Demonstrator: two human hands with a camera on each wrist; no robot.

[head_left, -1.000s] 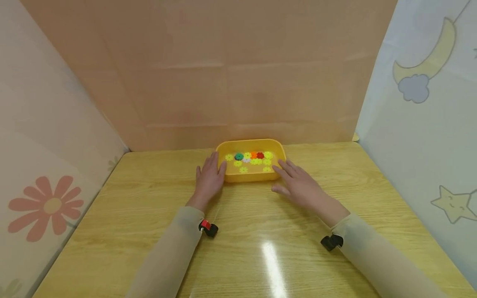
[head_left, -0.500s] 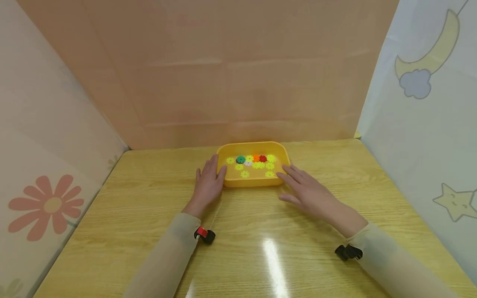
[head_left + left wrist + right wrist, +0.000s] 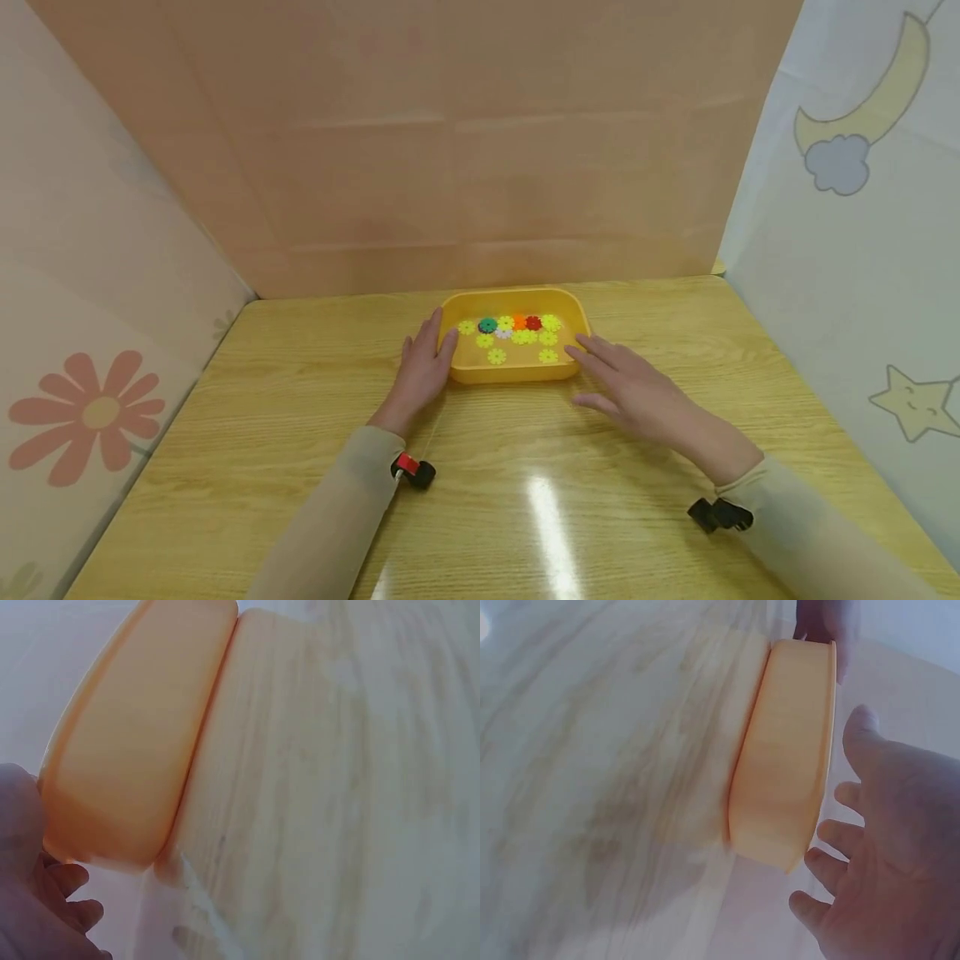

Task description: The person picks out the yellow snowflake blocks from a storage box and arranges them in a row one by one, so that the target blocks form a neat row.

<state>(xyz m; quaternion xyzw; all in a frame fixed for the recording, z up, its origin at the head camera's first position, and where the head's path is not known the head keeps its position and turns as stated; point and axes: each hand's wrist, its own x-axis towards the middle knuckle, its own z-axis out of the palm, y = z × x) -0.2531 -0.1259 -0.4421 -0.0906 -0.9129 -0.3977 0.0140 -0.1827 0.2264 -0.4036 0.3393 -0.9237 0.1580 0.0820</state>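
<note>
A shallow yellow tray (image 3: 510, 374) sits on the wooden table near the back wall, with several flower-shaped plastic discs (image 3: 522, 337) lying in it. Most discs are bright yellow; a green disc (image 3: 488, 325), a red disc (image 3: 533, 322), and orange and white ones lie among them. My left hand (image 3: 421, 371) holds the tray's left end, thumb at the rim and fingers along the outer wall. At the right front corner, my right hand (image 3: 637, 392) has its fingers spread, fingertips right at the rim and thumb apart. The right wrist view shows this hand's palm beside the tray wall (image 3: 784, 750).
An orange-brown sheet (image 3: 450, 142) stands upright behind the table. White printed panels (image 3: 97, 208) flank both sides. The wooden table (image 3: 487, 500) stretches from the tray towards me. Each wrist bears a small black camera (image 3: 416, 473).
The tray has shifted slightly towards me and to the right in the head view, discs along with it. My right hand has moved right and towards me; my left hand has stayed at the tray's end.
</note>
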